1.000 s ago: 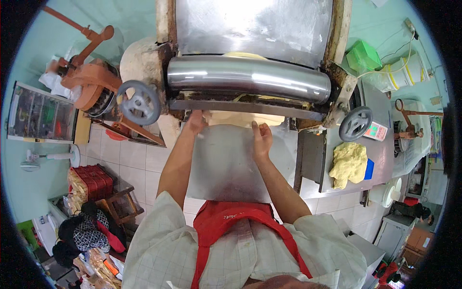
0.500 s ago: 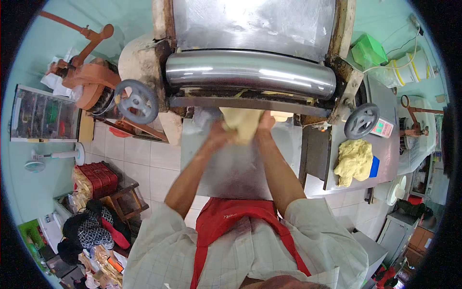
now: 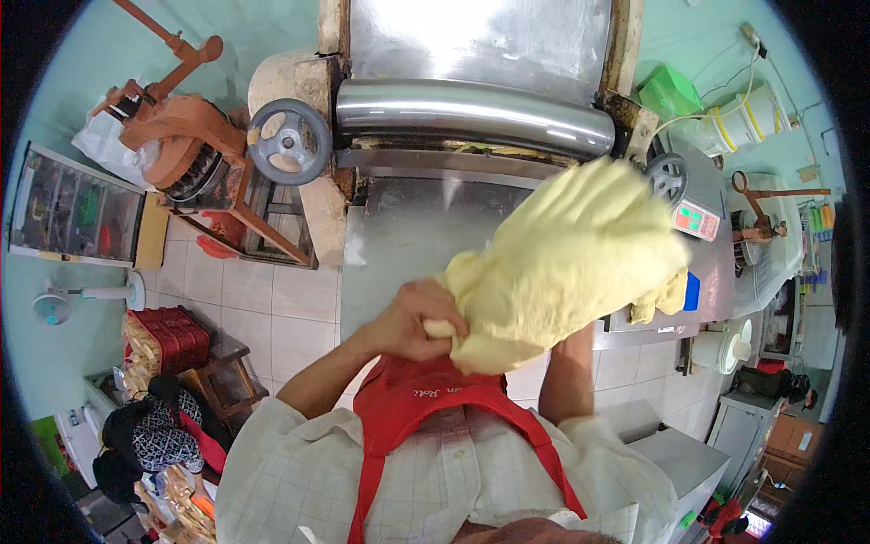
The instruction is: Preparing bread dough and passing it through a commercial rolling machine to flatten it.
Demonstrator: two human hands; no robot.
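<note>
A big slab of pale yellow dough (image 3: 571,263) hangs raised in front of me, smeared by motion at its far right end. My left hand (image 3: 422,319) is closed round its near left edge, and a bit of dough pokes out between the fingers. The dough covers my right hand; only the right forearm (image 3: 569,374) shows below it. Beyond stands a dough sheeter with a shiny steel roller (image 3: 471,116) and a metal tray (image 3: 399,236) under it. Another lump of yellow dough (image 3: 660,299) lies on the side table, partly hidden behind the slab.
Grey handwheels (image 3: 290,142) flank the roller. On the right-hand table are a scale (image 3: 696,219) and a blue object (image 3: 691,292). An orange mixer (image 3: 186,145) stands at left, above a red crate (image 3: 168,343). Another person (image 3: 163,431) bends at lower left.
Both hands have come back from beneath the roller toward me. The dough has been lifted and swung up to the right, spread out large.
</note>
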